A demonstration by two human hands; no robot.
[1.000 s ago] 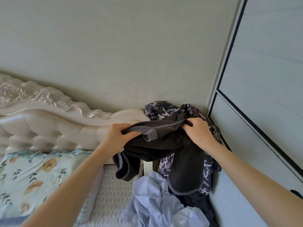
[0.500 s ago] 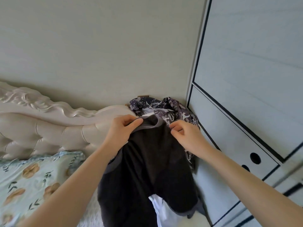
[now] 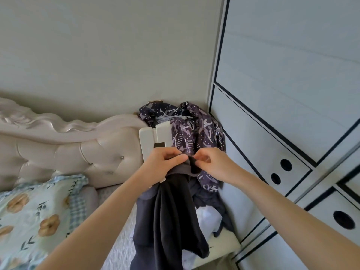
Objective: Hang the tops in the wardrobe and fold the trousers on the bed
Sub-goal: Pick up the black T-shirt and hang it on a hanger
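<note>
A dark grey garment point(image 3: 167, 217) hangs down in front of me, bunched at its top edge. My left hand point(image 3: 163, 162) grips that top edge with thumb over the cloth. My right hand point(image 3: 211, 164) pinches the same edge just to the right, the two hands almost touching. Behind them a purple patterned garment point(image 3: 196, 133) is draped over a white chair back point(image 3: 152, 137). White clothes point(image 3: 207, 217) lie on the chair seat below. The wardrobe point(image 3: 282, 94) fills the right side, its sliding doors closed.
The bed point(image 3: 115, 250) is at lower left, with a padded cream headboard point(image 3: 64, 152) and a floral pillow point(image 3: 33, 217). The chair's cream seat point(image 3: 224, 248) stands between the bed and the wardrobe. A plain wall lies behind.
The garment has unrolled from a bundle and now hangs long. My hands have drawn close together on its top edge. My view has shifted right, showing more of the wardrobe.
</note>
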